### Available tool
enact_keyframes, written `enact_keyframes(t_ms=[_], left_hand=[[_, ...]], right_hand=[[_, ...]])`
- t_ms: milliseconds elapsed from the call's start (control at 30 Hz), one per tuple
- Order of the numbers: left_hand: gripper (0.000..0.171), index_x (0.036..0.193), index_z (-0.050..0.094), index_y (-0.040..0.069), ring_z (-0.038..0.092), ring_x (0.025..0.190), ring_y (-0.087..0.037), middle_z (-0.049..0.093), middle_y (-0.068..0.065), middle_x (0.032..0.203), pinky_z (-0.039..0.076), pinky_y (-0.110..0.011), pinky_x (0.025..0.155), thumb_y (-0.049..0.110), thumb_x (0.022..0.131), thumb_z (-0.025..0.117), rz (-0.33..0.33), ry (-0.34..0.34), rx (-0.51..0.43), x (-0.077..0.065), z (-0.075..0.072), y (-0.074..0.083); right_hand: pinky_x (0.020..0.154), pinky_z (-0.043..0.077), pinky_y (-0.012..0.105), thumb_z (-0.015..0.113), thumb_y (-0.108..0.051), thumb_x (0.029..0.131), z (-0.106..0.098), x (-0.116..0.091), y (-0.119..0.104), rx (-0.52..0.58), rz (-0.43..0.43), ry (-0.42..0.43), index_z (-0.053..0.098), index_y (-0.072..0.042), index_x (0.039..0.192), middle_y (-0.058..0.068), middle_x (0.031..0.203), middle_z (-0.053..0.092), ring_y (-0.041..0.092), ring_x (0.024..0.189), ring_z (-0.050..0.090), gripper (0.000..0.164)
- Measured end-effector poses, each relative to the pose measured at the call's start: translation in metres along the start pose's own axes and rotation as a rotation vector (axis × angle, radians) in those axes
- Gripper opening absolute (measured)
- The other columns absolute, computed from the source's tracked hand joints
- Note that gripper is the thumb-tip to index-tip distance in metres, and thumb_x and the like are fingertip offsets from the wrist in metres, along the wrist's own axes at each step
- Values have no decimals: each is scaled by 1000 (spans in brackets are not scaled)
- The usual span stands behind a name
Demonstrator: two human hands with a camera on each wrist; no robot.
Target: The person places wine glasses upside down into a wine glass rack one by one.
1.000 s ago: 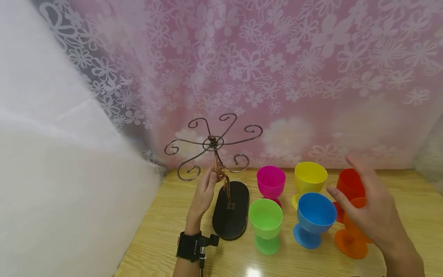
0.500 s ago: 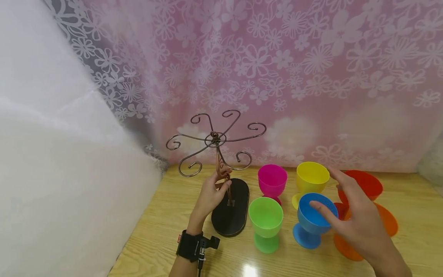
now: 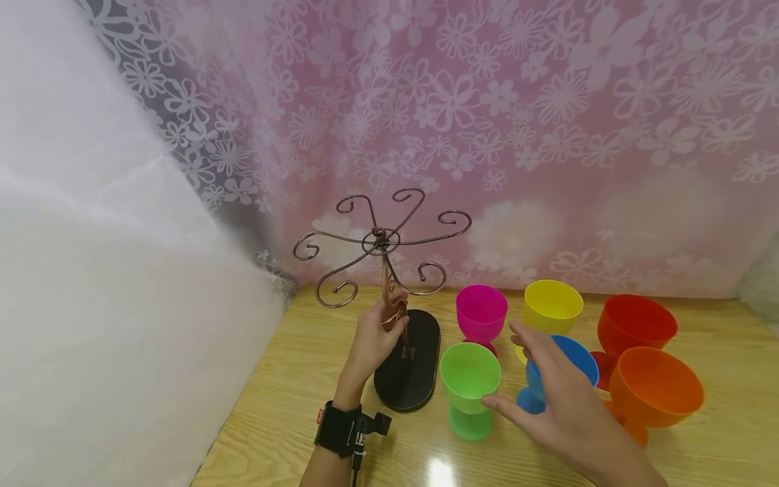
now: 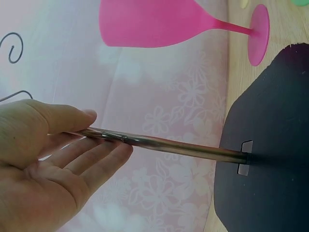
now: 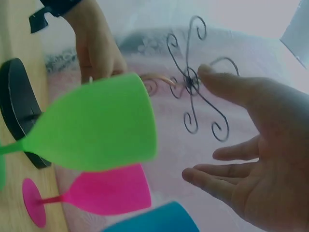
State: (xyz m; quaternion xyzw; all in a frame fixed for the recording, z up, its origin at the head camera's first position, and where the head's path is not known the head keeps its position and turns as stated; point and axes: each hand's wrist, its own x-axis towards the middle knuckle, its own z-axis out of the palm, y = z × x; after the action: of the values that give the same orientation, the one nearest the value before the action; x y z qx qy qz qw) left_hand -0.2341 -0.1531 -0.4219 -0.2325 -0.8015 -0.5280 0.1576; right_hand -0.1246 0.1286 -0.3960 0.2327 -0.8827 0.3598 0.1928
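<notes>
Pink floral curtain [image 3: 450, 101]: backdrop, beyond left hand [image 3: 370, 341] and right hand [image 3: 572, 412]. White sheet [image 3: 109, 270] out to the left of the left hand. Wood-grain table [image 3: 268, 419] under both.

Metal stand [image 3: 381, 242]: upright, at the left hand. Six scroll-ended arms spread above that grip; black oval base [image 3: 404, 396] sits on the table below it, slightly to its right. Left grip is narrow: thumb and fingers pinch the copper-toned stem [image 4: 183, 147] from opposite sides.

Right hand: wide, thumb well apart from the fingers, holding nothing. Right wrist view shows a gap between its fingertips and the green rim.

Six goblets standing around the right hand:
- green goblet [image 3: 470, 375]: left, near the thumb tip, between the two hands
- blue goblet [image 3: 579, 362]: partly hidden behind the hand
- pink goblet [image 3: 481, 314]: beyond the fingertips, left side
- yellow goblet [image 3: 552, 303]: beyond the fingertips
- red goblet [image 3: 635, 328]: right, farther back
- orange goblet [image 3: 657, 389]: right, nearer

Black strap [image 3: 337, 427] on the left wrist, small device [image 3: 381, 424] sticking out to its right.
</notes>
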Motion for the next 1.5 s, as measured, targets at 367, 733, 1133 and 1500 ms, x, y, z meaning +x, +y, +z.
enact_keyframes(t_ms=[367, 733, 1133, 1500], left_hand=[[42, 136, 63, -1, 70, 110, -32, 70, -19, 124, 61, -37, 85, -6, 95, 69, -8, 32, 105, 2, 2, -37], [37, 132, 67, 0, 73, 104, -29, 73, -17, 118, 61, -33, 82, -3, 95, 68, -7, 64, 115, 2, 7, -46], [27, 125, 69, -6, 74, 99, -32, 72, -24, 116, 61, -29, 81, -3, 99, 64, 1, 51, 98, 6, 10, -48], [30, 130, 69, 1, 74, 101, -28, 73, -17, 118, 61, -28, 82, 2, 100, 65, 6, 28, -1, 5, 10, -57]], right_hand=[[85, 57, 61, 89, -49, 76, 28, 3, -11, -39, 132, -98, 35, 2, 153, 26, 145, 50, 48, 125, 56, 107], [92, 53, 63, 87, -57, 75, 42, 5, -4, -59, 252, -221, 28, 4, 155, 32, 147, 48, 52, 127, 54, 115], [89, 56, 60, 90, -49, 75, 53, 9, 2, -48, 279, -206, 33, 3, 151, 25, 137, 56, 45, 119, 60, 108], [85, 59, 56, 93, -50, 70, 56, 10, 4, -13, 275, -180, 44, -2, 140, 16, 127, 60, 37, 113, 62, 98]])
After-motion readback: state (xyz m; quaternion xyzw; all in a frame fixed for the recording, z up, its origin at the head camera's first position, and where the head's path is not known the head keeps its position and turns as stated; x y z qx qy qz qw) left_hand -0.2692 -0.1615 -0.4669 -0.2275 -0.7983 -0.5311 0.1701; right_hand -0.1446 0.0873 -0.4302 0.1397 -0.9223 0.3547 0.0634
